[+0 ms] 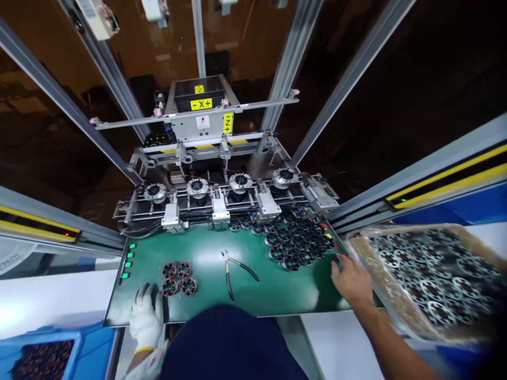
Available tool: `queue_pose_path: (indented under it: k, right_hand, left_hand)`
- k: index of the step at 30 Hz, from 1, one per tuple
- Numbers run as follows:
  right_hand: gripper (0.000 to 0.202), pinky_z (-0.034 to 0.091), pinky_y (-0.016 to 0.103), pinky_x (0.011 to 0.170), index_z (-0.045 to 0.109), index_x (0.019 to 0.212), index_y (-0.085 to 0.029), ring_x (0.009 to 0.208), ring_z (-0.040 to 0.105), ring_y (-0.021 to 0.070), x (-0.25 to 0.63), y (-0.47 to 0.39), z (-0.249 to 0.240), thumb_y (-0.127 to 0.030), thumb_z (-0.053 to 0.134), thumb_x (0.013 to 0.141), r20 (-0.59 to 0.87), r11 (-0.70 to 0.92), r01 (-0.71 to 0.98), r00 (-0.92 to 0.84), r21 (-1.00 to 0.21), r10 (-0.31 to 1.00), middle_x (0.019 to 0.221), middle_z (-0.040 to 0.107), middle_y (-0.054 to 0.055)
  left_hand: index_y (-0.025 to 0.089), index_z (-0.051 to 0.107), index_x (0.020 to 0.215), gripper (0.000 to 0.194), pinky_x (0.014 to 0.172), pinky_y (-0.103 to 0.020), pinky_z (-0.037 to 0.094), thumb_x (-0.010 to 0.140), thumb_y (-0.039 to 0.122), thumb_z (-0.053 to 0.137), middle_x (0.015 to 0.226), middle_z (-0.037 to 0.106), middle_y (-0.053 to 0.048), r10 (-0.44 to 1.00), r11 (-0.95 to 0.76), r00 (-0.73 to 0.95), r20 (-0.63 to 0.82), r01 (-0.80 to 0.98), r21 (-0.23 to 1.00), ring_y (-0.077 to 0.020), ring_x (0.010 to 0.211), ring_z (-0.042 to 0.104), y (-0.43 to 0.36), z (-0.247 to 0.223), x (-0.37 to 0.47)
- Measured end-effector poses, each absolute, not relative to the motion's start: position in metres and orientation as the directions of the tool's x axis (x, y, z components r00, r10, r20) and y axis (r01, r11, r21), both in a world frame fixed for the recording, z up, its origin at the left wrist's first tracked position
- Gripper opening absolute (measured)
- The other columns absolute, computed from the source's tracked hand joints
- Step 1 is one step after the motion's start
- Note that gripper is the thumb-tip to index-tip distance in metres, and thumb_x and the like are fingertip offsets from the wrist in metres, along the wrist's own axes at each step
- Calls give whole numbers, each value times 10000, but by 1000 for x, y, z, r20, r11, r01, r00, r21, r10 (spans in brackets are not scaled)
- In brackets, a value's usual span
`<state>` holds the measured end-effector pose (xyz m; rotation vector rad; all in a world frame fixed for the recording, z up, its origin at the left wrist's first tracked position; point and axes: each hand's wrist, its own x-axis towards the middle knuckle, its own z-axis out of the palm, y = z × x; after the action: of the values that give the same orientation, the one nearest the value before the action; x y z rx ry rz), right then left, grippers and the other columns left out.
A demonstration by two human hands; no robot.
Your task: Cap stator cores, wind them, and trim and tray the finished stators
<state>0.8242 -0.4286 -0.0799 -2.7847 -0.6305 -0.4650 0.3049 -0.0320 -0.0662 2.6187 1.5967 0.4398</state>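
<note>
While left hand rests flat | wound stators just beside.

pliers lay mid-mat on the green mat. four winding heads stood behind it. a blue bin sat lower left.

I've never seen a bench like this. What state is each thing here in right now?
Left hand: gloved, flat on green mat.
Right hand: bare, resting at mat's edge.
Pliers: lying unused, handles apart.
Wound coils: four, grouped.
Black parts: piled.
Machine holders: four, loaded.
</note>
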Motion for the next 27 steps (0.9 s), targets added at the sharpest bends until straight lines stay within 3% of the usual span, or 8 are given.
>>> queue_pose_path:
  k: [6,9,12,14,16,20,23,27]
  right_hand:
    - [615,548,596,721,705,1149,-24,849,688,452,821,-423,-55,-447,393,829,361,-857,467,855,-220,373,936,694,303]
    - [680,542,664,784,621,1353,-10,987,682,527,807,-399,-34,-486,388,927,440,-792,563,788,-234,430,1084,675,372]
    - [670,560,591,1001,397,1590,-185,1218,656,445,766,-349,-26,-452,481,981,503,-602,759,632,-248,590,1303,657,279]
    - [682,561,528,1066,313,1615,-344,1289,647,355,722,-309,-33,-425,551,981,511,-420,873,485,-247,709,1386,655,158]
    - [661,554,577,1050,390,1574,-304,1356,599,375,675,-275,-49,-451,605,966,517,-230,945,320,-232,794,1461,610,150]
    - [431,548,521,1017,625,1370,-217,1400,554,368,618,-245,-83,-404,608,981,441,62,985,16,-163,897,1516,557,190]
    - [415,555,537,976,648,1342,-202,1367,576,397,624,-242,-99,-397,609,978,434,65,991,-6,-119,901,1530,541,205]
    - [575,567,633,872,487,1550,-298,1294,621,457,654,-229,-109,-397,549,987,486,35,993,26,-115,873,1564,516,173]
  left_hand:
    - [146,663,1279,436,1037,-464,503,1051,415,407,1396,641,-160,878,-471,437,194,860,198,-317,1294,577,-33,-65,305]
    - [142,668,1286,437,1041,-469,497,1048,414,422,1402,644,-159,885,-461,431,177,865,198,-324,1304,570,-34,-65,303]
    - [149,664,1306,427,1050,-473,483,1042,397,439,1423,633,-158,895,-442,415,162,874,202,-331,1338,544,-36,-65,303]
    - [153,668,1304,414,1073,-465,467,1038,381,447,1433,625,-153,899,-436,411,154,876,208,-326,1361,525,-37,-65,304]
    - [166,675,1293,393,1094,-447,454,1033,364,458,1437,623,-140,899,-436,413,145,874,215,-311,1373,515,-39,-65,305]
    - [170,669,1308,408,1167,-508,387,1019,398,491,1457,604,-141,924,-377,352,148,902,209,-357,1433,440,-54,-65,297]
    - [116,606,1405,531,1200,-596,325,1005,452,513,1528,533,-195,967,-245,222,127,948,204,-436,1480,352,-77,-69,283]
    - [151,507,1526,617,1223,-553,331,1000,473,524,1655,408,-162,998,-51,59,-26,970,236,-410,1535,317,-107,-89,266]
